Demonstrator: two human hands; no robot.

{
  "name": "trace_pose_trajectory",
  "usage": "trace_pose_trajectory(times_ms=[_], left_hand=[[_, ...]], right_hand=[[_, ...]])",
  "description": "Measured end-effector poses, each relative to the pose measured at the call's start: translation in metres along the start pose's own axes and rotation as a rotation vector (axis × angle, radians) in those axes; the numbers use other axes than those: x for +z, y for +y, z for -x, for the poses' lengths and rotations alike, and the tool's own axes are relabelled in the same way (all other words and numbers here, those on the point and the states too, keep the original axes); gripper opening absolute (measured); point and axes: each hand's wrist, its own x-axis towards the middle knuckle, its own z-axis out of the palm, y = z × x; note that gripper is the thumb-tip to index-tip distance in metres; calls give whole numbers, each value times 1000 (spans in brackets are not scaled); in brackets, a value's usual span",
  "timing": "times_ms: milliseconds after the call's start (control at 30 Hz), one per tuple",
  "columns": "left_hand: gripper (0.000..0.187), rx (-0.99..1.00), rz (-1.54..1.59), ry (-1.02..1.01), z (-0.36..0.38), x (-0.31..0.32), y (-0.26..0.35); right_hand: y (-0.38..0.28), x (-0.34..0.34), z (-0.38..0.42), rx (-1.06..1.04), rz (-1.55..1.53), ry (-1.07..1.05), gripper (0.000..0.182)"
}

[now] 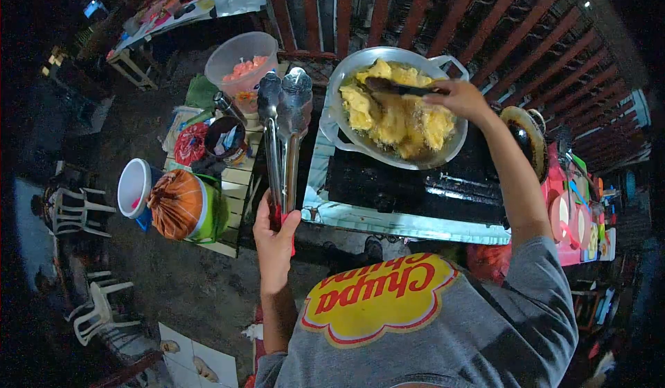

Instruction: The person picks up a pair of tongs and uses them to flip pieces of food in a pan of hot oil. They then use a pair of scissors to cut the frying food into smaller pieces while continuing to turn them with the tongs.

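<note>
My left hand [277,239] grips a pair of metal tongs [289,139] by their red handles, with the scalloped tips pointing up and away from me. My right hand [457,101] reaches over the wide metal pan [341,133] and is closed around a dark-handled utensil [405,89]. The utensil's dark head lies on the food; its exact kind is hard to make out. Several golden battered pieces [389,121] fry in bubbling oil and fill most of the pan, which sits on a black stove [402,187].
Left of the stove stand a clear tub [242,42] with pinkish pieces, a dark pot [226,139] and an orange-covered container [176,204]. A second, dark pan [524,135] sits to the right, beside a pink table [554,187] with utensils. Wooden slats [457,14] rise behind.
</note>
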Motion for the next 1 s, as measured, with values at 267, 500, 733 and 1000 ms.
trace_pose_trajectory(times_ms=[267, 500, 733, 1000], left_hand=[[53, -8, -1, -12, 0, 1, -4], [59, -57, 7, 13, 3, -1, -3], [57, -92, -18, 22, 3, -8, -7], [59, -94, 8, -1, -1, 8, -3]], right_hand=[[43, -19, -64, 210, -240, -30, 58], [31, -5, -74, 172, -365, -91, 60], [10, -51, 19, 46, 331, 68, 51], [15, -6, 52, -5, 469, 224, 47]])
